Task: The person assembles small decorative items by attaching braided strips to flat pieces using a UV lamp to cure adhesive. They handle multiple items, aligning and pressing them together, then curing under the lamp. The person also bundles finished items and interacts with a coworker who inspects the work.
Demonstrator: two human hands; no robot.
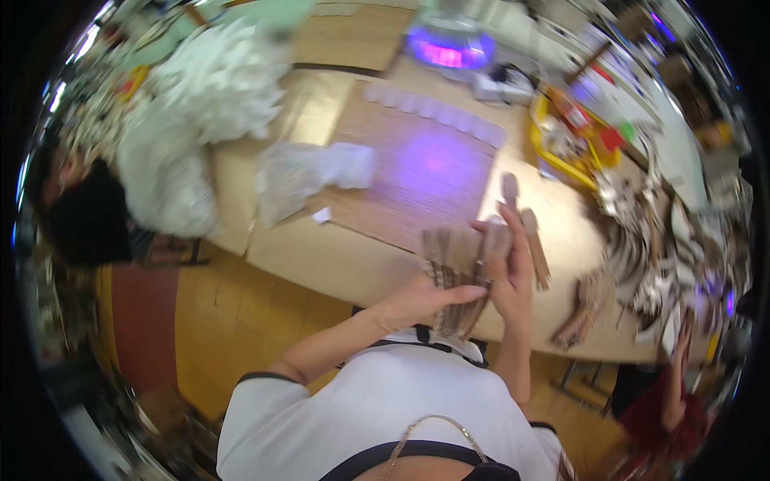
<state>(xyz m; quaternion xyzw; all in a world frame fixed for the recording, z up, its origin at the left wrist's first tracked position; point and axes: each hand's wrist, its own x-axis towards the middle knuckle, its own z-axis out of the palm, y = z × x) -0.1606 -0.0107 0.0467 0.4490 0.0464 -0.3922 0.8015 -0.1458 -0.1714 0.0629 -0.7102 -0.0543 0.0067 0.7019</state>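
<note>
My left hand (429, 298) grips a fanned bundle of flat grey-brown strips (446, 250) in front of my body, its thumb lying across them. Beside it my right hand (513, 276) has its fingers closed around a similar strip (497, 239) with a broad, rounded end, next to the bundle's right edge. Motion blurs both the hands and the strips. Just beyond the right hand, a few loose strips (535, 248) of the same kind lie on the table. A larger pile of brown strips (585, 309) rests farther right.
A wood-grain board (385, 192) on the table (321, 268) bears a row of small pale pieces (433, 111) and purple light from a lamp (451, 48). Left are crumpled clear plastic (281, 180) and heaped white material (208, 88). Right are a yellow basket (539, 144) and tangled strips (634, 240).
</note>
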